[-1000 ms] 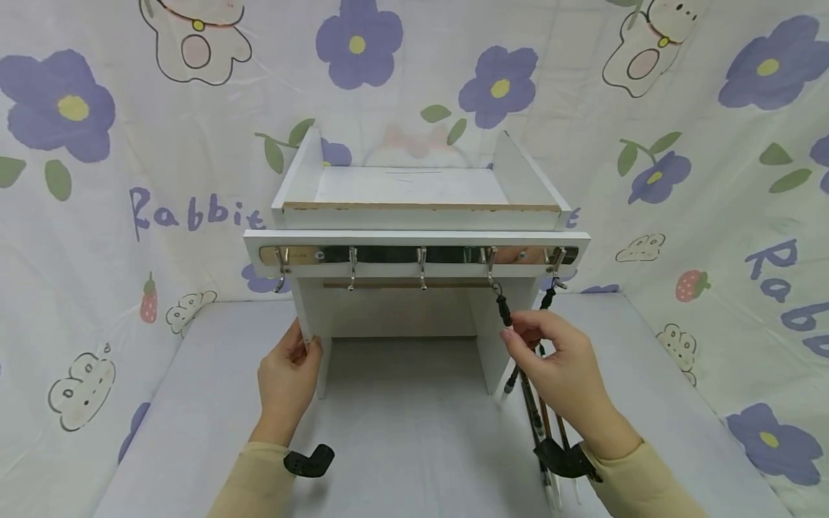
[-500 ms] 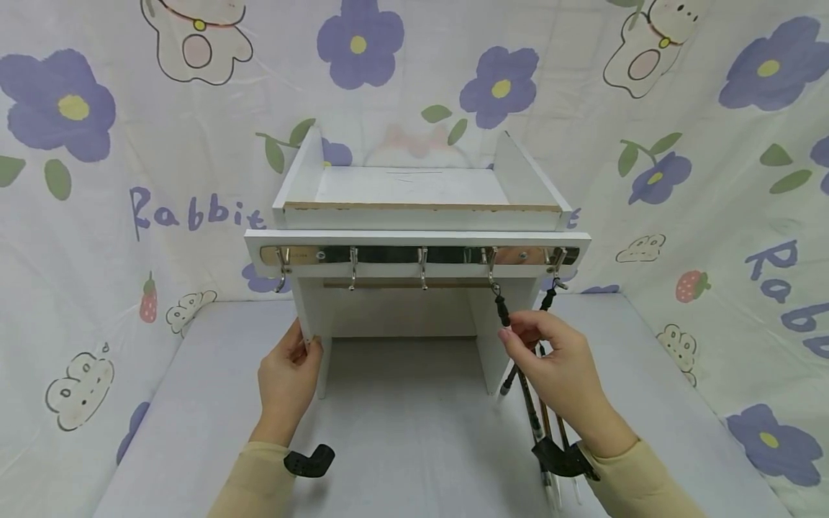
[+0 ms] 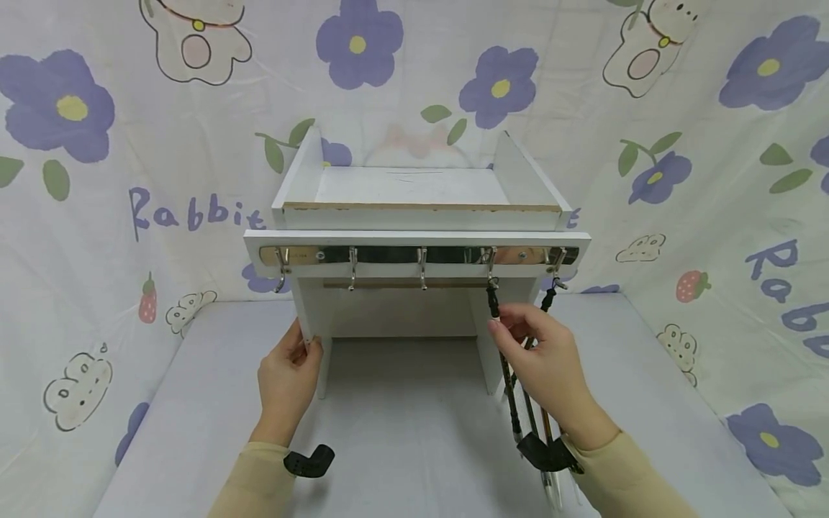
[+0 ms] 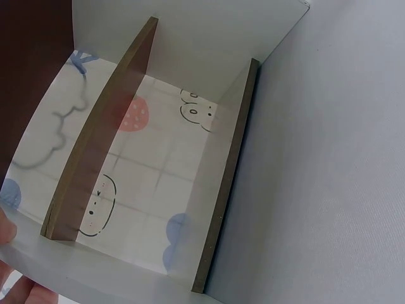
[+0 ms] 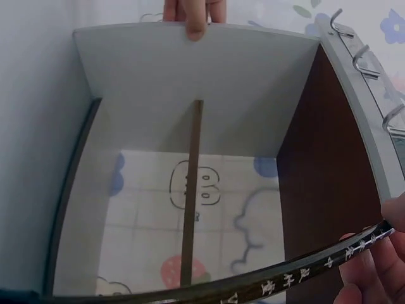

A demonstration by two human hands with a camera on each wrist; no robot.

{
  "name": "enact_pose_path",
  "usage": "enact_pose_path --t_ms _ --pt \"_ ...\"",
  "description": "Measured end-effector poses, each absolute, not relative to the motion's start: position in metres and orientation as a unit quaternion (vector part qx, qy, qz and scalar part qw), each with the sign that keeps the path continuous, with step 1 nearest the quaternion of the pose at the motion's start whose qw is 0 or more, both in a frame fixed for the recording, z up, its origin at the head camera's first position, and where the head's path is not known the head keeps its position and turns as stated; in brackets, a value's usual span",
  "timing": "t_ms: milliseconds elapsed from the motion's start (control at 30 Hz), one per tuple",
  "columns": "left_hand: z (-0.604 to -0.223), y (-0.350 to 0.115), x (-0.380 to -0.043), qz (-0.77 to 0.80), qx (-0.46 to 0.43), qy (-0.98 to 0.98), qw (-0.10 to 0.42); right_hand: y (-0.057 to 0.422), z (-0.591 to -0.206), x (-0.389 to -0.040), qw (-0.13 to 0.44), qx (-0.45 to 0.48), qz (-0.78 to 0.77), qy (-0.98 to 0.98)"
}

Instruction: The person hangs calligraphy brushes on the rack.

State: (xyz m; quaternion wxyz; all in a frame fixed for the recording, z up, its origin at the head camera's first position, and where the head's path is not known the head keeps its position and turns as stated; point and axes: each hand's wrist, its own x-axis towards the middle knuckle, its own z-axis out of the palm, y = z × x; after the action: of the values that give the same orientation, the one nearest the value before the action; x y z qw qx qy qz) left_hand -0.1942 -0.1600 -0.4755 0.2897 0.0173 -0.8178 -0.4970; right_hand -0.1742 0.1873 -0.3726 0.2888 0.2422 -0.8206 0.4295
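My right hand (image 3: 540,352) pinches a dark calligraphy brush (image 3: 507,388) between thumb and fingers, near its black upper end. That upper end reaches the fourth hook (image 3: 491,270) from the left on a metal hook rail. White characters run along the brush's handle (image 5: 304,271) in the right wrist view. More brushes (image 3: 548,298) hang from the rightmost hook, partly hidden behind my right hand. My left hand (image 3: 289,381) grips the front edge of the left side panel of a white wooden rack (image 3: 414,218); its fingers (image 5: 196,19) show over that panel in the right wrist view.
Three hooks to the left, among them the middle hook (image 3: 423,273), carry nothing. The rack's open tray (image 3: 414,187) forms its top. Wooden crossbars (image 4: 95,136) span the rack's underside. A patterned cloth (image 3: 401,57) hangs behind the white table (image 3: 414,446).
My right hand has moved slightly left and up, bringing the brush with it. The brush's lower end has swung left. My left hand has stayed on the side panel.
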Motion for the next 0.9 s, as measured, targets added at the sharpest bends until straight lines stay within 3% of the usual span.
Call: enact_pose_path --t_ms 567,900 --pt "-0.475 -0.16 -0.193 -0.491 0.016 -0.821 0.292 0.154 -0.358 -0.16 0.236 0.164 0.479 -0.83" --pt "-0.476 -0.16 -0.194 -0.49 0.014 -0.821 0.293 0.158 -0.396 -0.186 0.25 0.155 0.495 -0.818"
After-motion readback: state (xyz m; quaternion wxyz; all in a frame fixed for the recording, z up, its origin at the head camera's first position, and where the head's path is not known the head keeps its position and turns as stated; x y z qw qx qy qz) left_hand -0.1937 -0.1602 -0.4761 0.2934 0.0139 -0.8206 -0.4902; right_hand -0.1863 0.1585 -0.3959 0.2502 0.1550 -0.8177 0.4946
